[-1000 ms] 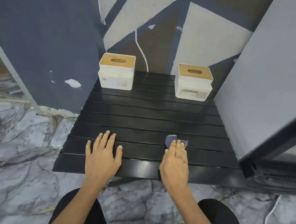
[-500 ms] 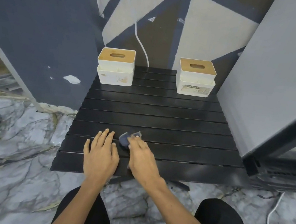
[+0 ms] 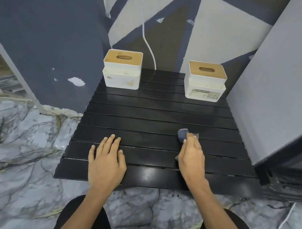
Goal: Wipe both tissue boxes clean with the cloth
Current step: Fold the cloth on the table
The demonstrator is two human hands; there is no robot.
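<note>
The right hand [image 3: 191, 158] lay on the black slatted table [image 3: 156, 115] with the blue cloth [image 3: 182, 134] under its fingers. The fingers looked mostly straight, pressing the cloth down flat, and I could not tell if the thumb pinched it. Both tissue boxes stood far back at the wall end of the table, well apart from each other and from the hands. The right tissue box [image 3: 205, 81] was almost straight ahead of the cloth hand, so that hand was nearer to it. The left tissue box [image 3: 122, 69] was straight ahead of the left hand [image 3: 106, 158], which rested flat and wide on the near slats, holding nothing. The cloth hand would likely have to lift the cloth and reach forward. Neither box looked wiped yet; the left one had brown marks on its front.
</note>
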